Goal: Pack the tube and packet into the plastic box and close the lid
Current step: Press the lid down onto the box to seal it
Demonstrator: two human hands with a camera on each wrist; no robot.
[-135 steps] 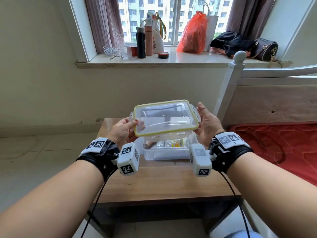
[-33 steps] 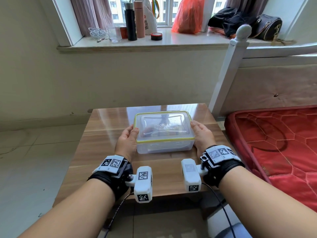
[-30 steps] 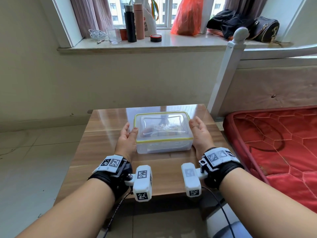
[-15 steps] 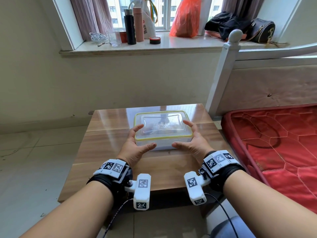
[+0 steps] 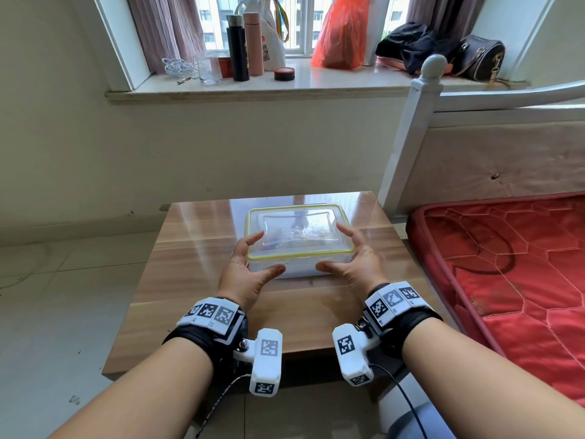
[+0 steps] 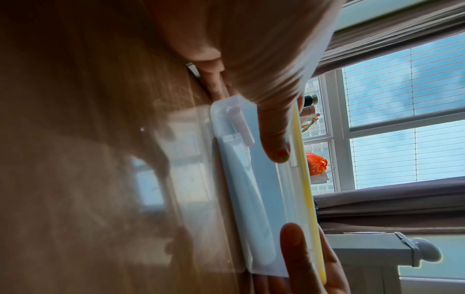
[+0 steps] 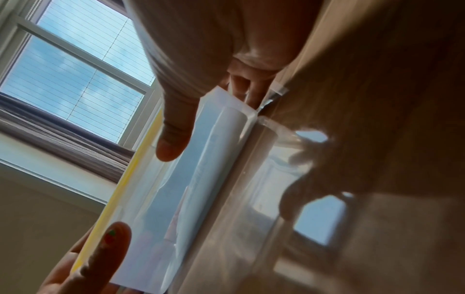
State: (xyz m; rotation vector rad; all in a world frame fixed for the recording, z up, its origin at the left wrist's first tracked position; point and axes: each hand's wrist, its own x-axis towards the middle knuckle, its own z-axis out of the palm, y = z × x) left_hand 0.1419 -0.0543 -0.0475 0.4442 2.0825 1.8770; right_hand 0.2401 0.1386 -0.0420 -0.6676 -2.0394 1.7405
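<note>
Wooden table [image 5: 196,280]: carries the plastic box toward its far edge, about midway between the left and right edges.
Left hand [image 5: 245,274]: at the box's near left corner; fingers spread and relaxed, thumb by the front wall, gripping nothing.
Right hand [image 5: 354,264]: at the near right corner, mirrored; fingers spread, thumb by the front wall, holding nothing.
Plastic box [image 5: 299,269]: clear, resting on the table, lid seated.
Lid [image 5: 297,231]: yellow-rimmed, lying flat on the box; side flaps too indistinct to say whether latched.
Tube [image 6: 241,127]: pale, seen through the wall, inside the box.
Packet: not made out through the lid.
Change, recent: both hands have left the short sides and come round to the near corners, opened.
Change, longer: lid, formerly held above the open box, now sits on it.
Meaning: packing looks done; judged, only the near clip or a final press remains.
Windowsill [image 5: 316,85]: bottles, orange bag, dark bags.
</note>
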